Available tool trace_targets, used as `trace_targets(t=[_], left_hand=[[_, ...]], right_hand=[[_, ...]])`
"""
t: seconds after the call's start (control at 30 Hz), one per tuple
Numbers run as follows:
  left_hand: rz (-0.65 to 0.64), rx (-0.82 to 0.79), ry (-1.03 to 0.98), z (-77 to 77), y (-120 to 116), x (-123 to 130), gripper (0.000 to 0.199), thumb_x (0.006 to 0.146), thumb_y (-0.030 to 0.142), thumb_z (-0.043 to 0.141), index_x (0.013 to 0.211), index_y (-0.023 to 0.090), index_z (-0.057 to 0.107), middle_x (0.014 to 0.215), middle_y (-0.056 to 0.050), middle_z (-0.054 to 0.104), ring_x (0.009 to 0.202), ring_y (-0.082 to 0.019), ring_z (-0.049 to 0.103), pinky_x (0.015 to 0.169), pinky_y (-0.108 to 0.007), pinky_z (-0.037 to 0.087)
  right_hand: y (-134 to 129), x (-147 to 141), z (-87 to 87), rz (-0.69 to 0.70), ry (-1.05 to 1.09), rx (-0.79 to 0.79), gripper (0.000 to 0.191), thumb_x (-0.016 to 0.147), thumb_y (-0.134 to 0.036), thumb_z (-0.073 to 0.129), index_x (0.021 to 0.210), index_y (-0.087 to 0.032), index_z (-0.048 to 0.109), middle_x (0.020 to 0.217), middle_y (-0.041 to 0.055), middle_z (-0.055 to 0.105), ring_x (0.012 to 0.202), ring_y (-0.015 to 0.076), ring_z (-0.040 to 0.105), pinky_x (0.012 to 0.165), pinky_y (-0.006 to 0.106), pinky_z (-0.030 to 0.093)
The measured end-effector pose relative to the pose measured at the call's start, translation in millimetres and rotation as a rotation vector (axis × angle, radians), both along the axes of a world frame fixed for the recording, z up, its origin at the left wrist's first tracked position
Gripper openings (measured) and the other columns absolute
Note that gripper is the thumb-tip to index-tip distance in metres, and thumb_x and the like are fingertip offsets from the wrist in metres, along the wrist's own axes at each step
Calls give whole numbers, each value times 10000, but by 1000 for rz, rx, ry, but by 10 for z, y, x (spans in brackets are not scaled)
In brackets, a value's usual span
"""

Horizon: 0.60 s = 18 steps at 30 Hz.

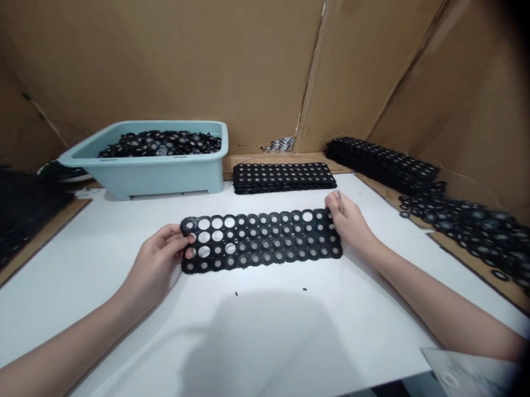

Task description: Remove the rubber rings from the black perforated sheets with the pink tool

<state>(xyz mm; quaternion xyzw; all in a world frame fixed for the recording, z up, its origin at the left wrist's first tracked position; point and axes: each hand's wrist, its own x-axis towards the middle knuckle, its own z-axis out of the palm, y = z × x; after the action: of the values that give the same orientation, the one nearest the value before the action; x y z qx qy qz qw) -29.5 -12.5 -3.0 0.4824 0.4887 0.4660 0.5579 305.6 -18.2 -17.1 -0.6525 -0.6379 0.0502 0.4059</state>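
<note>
A black rubber sheet of joined rings (263,242) lies across the middle of the white table, long side left to right, its right end set slightly higher in view. My left hand (161,258) pinches its left edge, with fingertips showing through the end holes. At the upper right corner, my right hand (346,220) is closed on the sheet, and a thin greyish sliver by the thumb is too small to name. Several holes toward the left, and one near the upper right, look wider and show white; the others have narrower openings.
A light blue tub (161,174) heaped with loose black rings (162,143) stands at back left. Behind the held sheet lies a stack of similar sheets (285,177). More stacked sheets (379,162) and scattered rings (472,229) line the right side. Cardboard walls (165,56) enclose the table (260,337).
</note>
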Motion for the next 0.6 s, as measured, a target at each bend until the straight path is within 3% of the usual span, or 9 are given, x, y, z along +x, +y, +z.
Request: trace_targets(t=[0.23, 0.6], left_hand=[[-62, 12, 5, -24, 7, -28, 78, 702, 227, 606, 752, 186, 562, 732, 11, 542, 582, -89, 471, 544, -191, 371], [-155, 42, 53, -38, -12, 96, 134, 719, 276, 598, 843, 223, 599, 863, -7, 583, 709, -132, 507, 604, -218, 395]], right_hand=[[38, 105, -6, -42, 38, 55, 256, 865, -345, 307, 677, -201, 406, 634, 12, 475, 617, 159, 456, 579, 273, 354], [88, 391, 126, -93, 78, 215, 305, 867, -412, 294, 673, -204, 405, 625, 12, 478, 617, 155, 464, 619, 277, 371]])
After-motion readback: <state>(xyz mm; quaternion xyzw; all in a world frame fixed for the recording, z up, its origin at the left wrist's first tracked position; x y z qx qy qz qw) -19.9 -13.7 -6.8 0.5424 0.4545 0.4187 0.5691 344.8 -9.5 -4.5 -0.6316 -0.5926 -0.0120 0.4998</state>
